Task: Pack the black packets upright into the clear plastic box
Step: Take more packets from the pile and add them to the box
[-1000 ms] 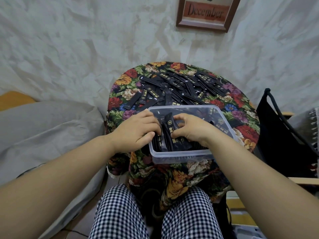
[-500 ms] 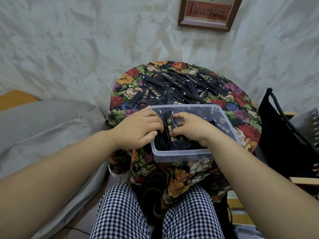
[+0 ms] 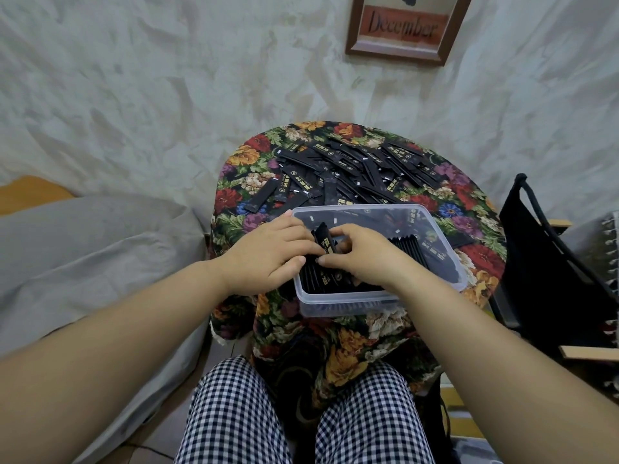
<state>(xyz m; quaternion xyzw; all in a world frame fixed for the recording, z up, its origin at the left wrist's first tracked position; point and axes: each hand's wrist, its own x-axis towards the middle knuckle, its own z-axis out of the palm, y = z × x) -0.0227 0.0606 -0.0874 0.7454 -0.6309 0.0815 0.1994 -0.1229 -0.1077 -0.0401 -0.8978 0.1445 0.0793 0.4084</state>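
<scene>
Both the left hand [image 3: 268, 252] and the right hand [image 3: 363, 257] pinched a few packets [image 3: 326, 242] on end inside the box [image 3: 351, 304] at frame centre, and it seemed best to press them flush against the standing row [image 3: 405, 244] before reaching for the pile [image 3: 351, 169] above.

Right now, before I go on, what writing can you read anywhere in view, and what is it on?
"December": on the framed sign on the wall.
Gold print and small white marks on the black packets, both the loose ones and those in the clear plastic box: too small and blurred to read.
No other readable text.
</scene>
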